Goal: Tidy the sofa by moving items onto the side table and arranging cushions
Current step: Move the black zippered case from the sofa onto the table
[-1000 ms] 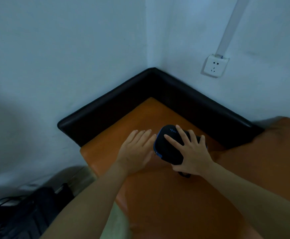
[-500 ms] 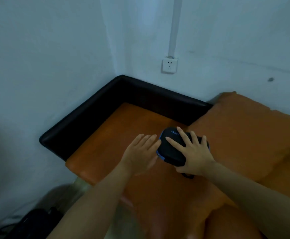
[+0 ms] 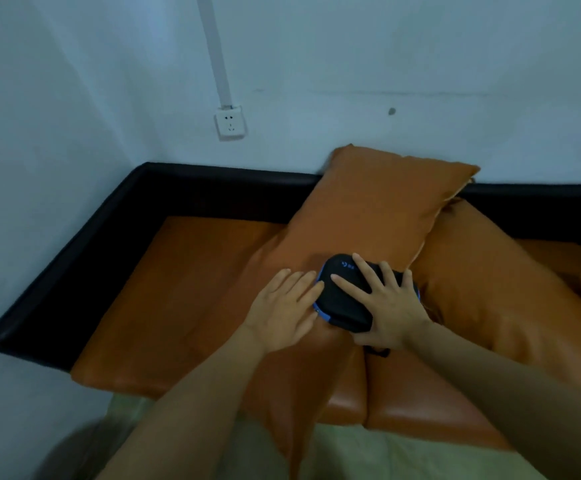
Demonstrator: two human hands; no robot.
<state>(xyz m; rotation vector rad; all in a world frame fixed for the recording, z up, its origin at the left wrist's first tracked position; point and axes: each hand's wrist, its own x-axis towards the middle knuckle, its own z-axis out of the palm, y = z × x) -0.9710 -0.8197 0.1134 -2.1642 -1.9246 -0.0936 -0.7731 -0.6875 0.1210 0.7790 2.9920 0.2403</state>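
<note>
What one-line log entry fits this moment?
right hand: holds black blue-edged zip case | left hand: flat against case | orange leather cushion: leaning behind

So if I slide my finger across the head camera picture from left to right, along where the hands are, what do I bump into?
Black sofa edge → orange seat → left hand → black case → right hand → orange cushion.
</note>
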